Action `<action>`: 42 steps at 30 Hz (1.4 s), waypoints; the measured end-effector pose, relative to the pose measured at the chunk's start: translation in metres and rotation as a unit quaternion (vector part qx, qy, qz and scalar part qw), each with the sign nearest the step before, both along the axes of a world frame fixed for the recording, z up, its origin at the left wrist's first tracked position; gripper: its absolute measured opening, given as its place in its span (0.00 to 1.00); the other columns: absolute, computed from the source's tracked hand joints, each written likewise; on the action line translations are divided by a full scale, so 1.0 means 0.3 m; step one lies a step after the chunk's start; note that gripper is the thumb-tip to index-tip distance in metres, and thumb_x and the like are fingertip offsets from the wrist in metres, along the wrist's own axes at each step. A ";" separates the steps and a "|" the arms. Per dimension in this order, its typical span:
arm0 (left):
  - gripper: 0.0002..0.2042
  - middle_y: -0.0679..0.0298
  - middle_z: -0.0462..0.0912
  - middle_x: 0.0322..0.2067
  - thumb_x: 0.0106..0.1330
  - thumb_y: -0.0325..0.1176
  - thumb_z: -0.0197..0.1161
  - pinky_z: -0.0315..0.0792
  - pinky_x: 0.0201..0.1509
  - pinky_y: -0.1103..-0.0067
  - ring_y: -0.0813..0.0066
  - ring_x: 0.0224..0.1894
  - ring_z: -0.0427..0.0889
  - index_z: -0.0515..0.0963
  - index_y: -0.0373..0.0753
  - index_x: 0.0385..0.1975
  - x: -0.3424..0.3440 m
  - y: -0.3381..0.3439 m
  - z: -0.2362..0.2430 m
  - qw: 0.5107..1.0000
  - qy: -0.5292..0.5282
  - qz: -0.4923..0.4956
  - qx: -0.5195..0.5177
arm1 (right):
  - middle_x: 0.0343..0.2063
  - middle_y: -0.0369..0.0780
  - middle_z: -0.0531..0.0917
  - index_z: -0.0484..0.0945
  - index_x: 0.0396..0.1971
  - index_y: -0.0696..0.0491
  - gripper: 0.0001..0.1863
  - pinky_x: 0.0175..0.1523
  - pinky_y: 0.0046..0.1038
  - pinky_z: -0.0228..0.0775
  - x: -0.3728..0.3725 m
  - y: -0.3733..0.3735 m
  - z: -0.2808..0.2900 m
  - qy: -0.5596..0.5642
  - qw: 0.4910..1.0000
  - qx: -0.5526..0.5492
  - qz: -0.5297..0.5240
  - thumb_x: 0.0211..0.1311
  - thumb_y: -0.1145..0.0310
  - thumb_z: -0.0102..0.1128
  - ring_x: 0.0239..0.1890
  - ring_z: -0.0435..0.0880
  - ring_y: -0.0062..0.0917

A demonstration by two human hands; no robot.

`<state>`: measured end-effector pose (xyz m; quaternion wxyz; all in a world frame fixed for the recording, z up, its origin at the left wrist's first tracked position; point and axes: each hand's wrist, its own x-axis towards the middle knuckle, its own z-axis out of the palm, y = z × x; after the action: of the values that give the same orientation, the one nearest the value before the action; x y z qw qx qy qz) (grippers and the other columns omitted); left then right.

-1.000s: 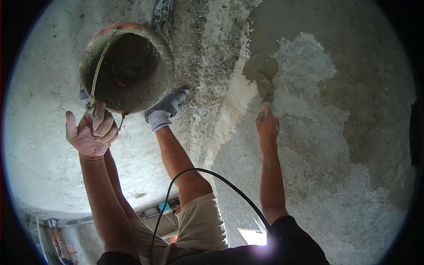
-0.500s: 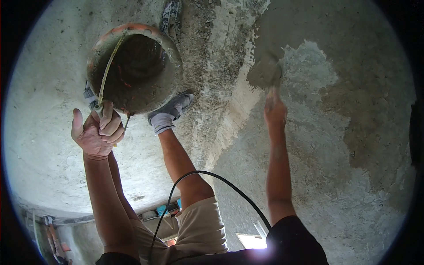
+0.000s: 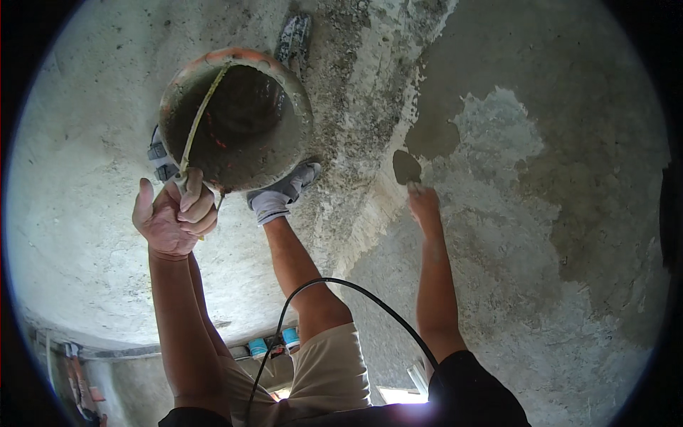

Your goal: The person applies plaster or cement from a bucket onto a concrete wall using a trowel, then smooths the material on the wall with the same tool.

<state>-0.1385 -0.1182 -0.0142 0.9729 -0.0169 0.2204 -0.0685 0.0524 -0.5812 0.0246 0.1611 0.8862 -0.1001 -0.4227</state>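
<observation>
My left hand [image 3: 174,217] is closed round the handle [image 3: 200,114] of a cement-crusted bucket [image 3: 302,117] with traces of orange on its rim. The bucket tilts its mouth towards me, and dark, wet-looking residue coats its inside. My right hand [image 3: 425,205] grips a small trowel [image 3: 406,167] by its short handle. Its rounded grey blade is at the wall's lower edge, just below a darker, smooth patch of mortar [image 3: 435,138]. Whether the blade touches the surface I cannot tell.
A rough wall [image 3: 491,235] with uneven plaster fills the right side. Along its foot runs a strip of crumbly debris [image 3: 334,107]. My shoe [image 3: 302,179] stands beside the bucket. A black cable [image 3: 356,286] arcs before me; blue-and-white containers [image 3: 257,347] stand behind.
My right hand and the trowel have come down and left, off the mortar patch. The bucket and my left hand appear slightly farther right and lower, still joined by the handle.
</observation>
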 end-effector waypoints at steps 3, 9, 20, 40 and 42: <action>0.31 0.74 0.56 0.14 0.61 0.68 0.45 0.48 0.15 0.87 0.88 0.13 0.53 0.62 0.39 0.23 0.001 0.003 -0.001 1.000 0.001 -0.007 -0.015 | 0.26 0.52 0.82 0.79 0.43 0.58 0.23 0.34 0.39 0.72 0.020 0.012 0.039 -0.022 0.985 0.053 -0.163 0.63 0.53 0.51 0.31 0.83 0.43; 0.31 0.74 0.57 0.14 0.60 0.68 0.46 0.49 0.15 0.87 0.87 0.14 0.54 0.63 0.39 0.23 0.011 0.010 0.006 1.000 0.007 -0.009 -0.021 | 0.41 0.53 0.80 0.72 0.55 0.54 0.26 0.45 0.41 0.71 0.278 0.130 -0.148 -0.114 0.981 0.109 0.116 0.65 0.50 0.48 0.44 0.79 0.48; 0.30 0.73 0.57 0.13 0.60 0.68 0.47 0.50 0.14 0.86 0.86 0.12 0.54 0.60 0.41 0.23 0.005 0.018 -0.002 1.000 -0.007 -0.005 -0.004 | 0.29 0.55 0.81 0.79 0.30 0.60 0.22 0.38 0.45 0.72 0.168 0.127 -0.250 -0.164 0.977 -0.022 0.134 0.61 0.53 0.51 0.37 0.82 0.48; 0.31 0.74 0.57 0.15 0.62 0.66 0.47 0.50 0.15 0.88 0.87 0.13 0.52 0.62 0.38 0.23 0.044 0.006 0.014 1.000 0.001 -0.004 -0.020 | 0.40 0.50 0.80 0.70 0.56 0.54 0.23 0.43 0.40 0.72 -0.009 0.019 -0.022 -0.071 0.994 0.003 0.081 0.64 0.60 0.52 0.38 0.80 0.46; 0.29 0.73 0.57 0.15 0.64 0.63 0.46 0.51 0.16 0.88 0.86 0.14 0.53 0.63 0.37 0.24 0.040 0.002 0.011 1.000 0.012 -0.002 -0.013 | 0.30 0.45 0.80 0.71 0.53 0.57 0.21 0.32 0.33 0.71 -0.118 0.071 -0.001 -0.065 0.978 0.084 -0.181 0.63 0.63 0.55 0.26 0.79 0.33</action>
<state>-0.1266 -0.1175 -0.0110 0.9697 -0.0300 0.2313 -0.0731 0.0170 -0.5600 0.0244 0.0001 0.8891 -0.2336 -0.3936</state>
